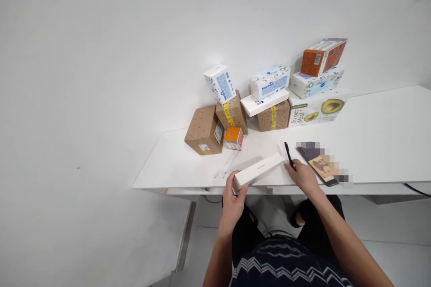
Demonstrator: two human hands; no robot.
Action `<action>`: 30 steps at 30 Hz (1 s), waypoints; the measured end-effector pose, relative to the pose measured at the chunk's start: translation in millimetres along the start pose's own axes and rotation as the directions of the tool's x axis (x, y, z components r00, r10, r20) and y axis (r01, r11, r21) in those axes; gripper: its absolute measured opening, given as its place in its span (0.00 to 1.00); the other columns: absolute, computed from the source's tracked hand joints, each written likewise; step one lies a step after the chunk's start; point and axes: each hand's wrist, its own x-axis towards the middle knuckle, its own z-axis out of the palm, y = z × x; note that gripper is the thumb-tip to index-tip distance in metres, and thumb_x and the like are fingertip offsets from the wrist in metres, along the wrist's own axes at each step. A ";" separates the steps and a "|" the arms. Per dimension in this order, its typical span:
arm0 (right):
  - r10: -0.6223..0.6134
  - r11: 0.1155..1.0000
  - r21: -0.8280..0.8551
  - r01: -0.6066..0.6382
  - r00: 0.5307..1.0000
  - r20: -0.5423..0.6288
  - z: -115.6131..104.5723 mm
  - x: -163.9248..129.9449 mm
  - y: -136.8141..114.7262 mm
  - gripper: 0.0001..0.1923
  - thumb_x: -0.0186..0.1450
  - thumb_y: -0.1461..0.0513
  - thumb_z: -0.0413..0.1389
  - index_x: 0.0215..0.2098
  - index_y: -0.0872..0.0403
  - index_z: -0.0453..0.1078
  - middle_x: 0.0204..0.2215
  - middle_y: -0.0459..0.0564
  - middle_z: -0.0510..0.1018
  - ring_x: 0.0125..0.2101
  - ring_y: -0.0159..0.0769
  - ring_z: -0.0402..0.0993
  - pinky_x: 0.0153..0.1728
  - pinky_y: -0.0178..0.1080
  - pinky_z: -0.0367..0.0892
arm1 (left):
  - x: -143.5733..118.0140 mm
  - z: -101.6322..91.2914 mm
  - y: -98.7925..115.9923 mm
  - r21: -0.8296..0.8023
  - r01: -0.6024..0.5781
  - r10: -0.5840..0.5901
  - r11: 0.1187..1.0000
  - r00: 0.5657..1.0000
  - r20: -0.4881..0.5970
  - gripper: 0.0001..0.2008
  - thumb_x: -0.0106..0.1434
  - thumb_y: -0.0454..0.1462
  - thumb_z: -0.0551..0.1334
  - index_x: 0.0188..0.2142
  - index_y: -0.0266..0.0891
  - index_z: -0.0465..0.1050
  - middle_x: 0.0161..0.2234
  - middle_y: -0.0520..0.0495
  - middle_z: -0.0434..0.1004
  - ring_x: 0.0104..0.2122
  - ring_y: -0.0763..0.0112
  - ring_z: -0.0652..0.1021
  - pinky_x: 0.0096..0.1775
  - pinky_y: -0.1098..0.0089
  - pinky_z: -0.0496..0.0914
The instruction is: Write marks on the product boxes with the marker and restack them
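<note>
A patch of blur blocks covers much of the phone [328, 175] on the counter [380, 143], hiding its upper end and right side. The right hand [303, 175] hides the lower end of the black pen [288, 153]. The left hand [233, 197] covers the near end of the long white box [261, 170], whose small red lettering cannot be read. The counter runs off the right edge. Labels on the brown cartons [204, 131] are too small to read.
</note>
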 end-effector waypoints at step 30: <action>0.258 0.693 0.701 -0.169 0.966 -0.022 -53.3 -33.1 33.5 0.36 0.52 0.45 0.59 0.53 0.55 0.70 0.41 0.55 0.80 0.43 0.49 0.75 0.46 0.47 0.69 | 6.7 -3.5 -7.7 0.030 0.000 0.000 1.000 1.000 -0.012 0.23 0.61 0.43 0.61 0.54 0.41 0.64 0.53 0.43 0.70 0.54 0.62 0.69 0.55 0.64 0.62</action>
